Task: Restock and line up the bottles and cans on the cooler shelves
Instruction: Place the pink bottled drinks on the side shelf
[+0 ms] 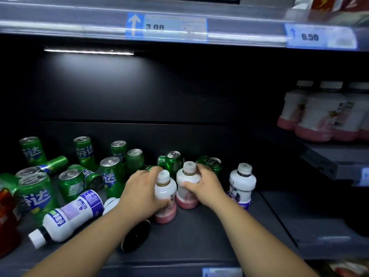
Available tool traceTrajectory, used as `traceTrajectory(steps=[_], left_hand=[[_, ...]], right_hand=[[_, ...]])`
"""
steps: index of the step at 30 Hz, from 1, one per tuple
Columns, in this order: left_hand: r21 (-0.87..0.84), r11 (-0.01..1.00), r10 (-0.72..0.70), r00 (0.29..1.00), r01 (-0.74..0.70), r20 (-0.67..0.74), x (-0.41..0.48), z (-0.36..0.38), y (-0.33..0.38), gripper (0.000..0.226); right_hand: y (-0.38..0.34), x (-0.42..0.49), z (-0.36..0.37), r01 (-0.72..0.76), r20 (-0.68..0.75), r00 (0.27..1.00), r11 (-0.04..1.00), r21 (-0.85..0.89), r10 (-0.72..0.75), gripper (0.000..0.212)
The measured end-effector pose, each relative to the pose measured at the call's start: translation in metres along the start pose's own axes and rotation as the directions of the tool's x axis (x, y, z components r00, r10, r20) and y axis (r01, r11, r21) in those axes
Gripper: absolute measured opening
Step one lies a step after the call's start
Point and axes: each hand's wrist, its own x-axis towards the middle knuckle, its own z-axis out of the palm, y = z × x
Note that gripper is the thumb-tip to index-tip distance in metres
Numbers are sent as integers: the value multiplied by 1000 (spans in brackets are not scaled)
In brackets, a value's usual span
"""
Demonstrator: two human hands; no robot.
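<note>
L fingers (153,171): curled over the shoulder of the near pink-base bottle (166,187), clamped on its L side just under the white cap.
L hand (142,189): wraps that bottle from the L; palm hides part of the label.
R thumb (188,184): laid across the front of the far pink-base bottle (188,175); other fingers curl round its back near the neck.
R hand (205,184): grips it from the R.
Held pair: both upright on the shelf deck (199,232), mid-shelf, side by side; touching or not, can't tell. Far one sits a bit further back & R.
Purple-label bottle (242,184): upright, white cap, R of the R hand, apart from the held pair.
Lying bottle (69,214): white w/ blue-purple label, on its side, cap toward front-L, L of the L forearm.
Dark round item (136,234): lies by the L forearm; too dark to ID.
Green cans (111,176): scattered over L half & behind the hands; most upright, several tipped over.
Red item (6,216): at L edge, blurred.
R-side shelf (319,160): higher up; stocked pink bottles (319,116) stand in a cluster.
Upper rail (60,27): price tags (165,27) read 3.00 & 6.50.
</note>
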Motion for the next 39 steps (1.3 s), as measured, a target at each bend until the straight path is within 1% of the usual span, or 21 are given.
traceTrajectory(steps=[3, 6, 10, 11, 12, 14, 15, 16, 18, 20, 22, 24, 27, 32, 35, 39], left_hand=[[2, 1000, 25, 1000, -25, -1, 1, 0, 5, 74], [-47, 998, 47, 999, -46, 22, -4, -1, 20, 69], [-105, 992, 75, 995, -68, 65, -17, -3, 54, 74], [-148, 988, 57, 994, -43, 94, -21, 0, 62, 77], [-232, 973, 38, 990, -6, 134, -26, 2, 70, 82], [-465, 882, 15, 982, 74, 186, -38, 14, 81, 97], [-551, 828, -10, 985, 105, 173, -44, 23, 86, 101], [-596, 792, -57, 989, 130, 140, -50, 33, 91, 101], [-658, 730, -180, 981, 186, 78, -61, 48, 99, 95], [-688, 680, -287, 956, 253, 68, -67, 53, 105, 87], [-710, 636, -354, 932, 302, 79, -69, 52, 107, 82], [-734, 599, -384, 919, 320, 88, -71, 47, 109, 80], [-743, 597, -396, 917, 303, 55, -75, 32, 120, 79], [-763, 605, -373, 928, 230, -16, -76, -4, 140, 76], [-789, 587, -329, 944, 181, -28, -66, -32, 154, 76], [-786, 613, -222, 972, 81, -73, -44, -70, 172, 82]], right_hand=[[10, -19, -15, 23, 3, 1000, 1000, 11, -23, 64], [18, -37, -32, 55, 13, 998, 998, 8, -55, 57], [32, -58, -54, 66, 37, 997, 997, 42, -68, 52], [37, -63, -60, 66, 37, 997, 996, 56, -68, 50], [41, -69, -66, 66, 33, 997, 996, 66, -68, 50], [49, -81, -75, 65, 10, 998, 993, 94, -66, 54], [53, -87, -76, 63, 4, 998, 992, 111, -64, 58], [57, -92, -77, 63, 13, 998, 989, 133, -65, 62], [65, -99, -74, 61, 54, 996, 980, 190, -73, 70], [70, -101, -73, 53, 89, 993, 969, 241, -76, 76], [70, -100, -75, 49, 104, 991, 959, 279, -81, 78], [69, -99, -79, 42, 120, 989, 948, 315, -84, 75], [66, -101, -82, 60, 111, 988, 928, 368, -108, 68], [47, -105, -100, 113, 46, 988, 897, 427, -146, 69], [24, -109, -120, 136, -30, 990, 871, 472, -138, 70], [-6, -115, -151, 171, -173, 980, 846, 505, -94, 70]])
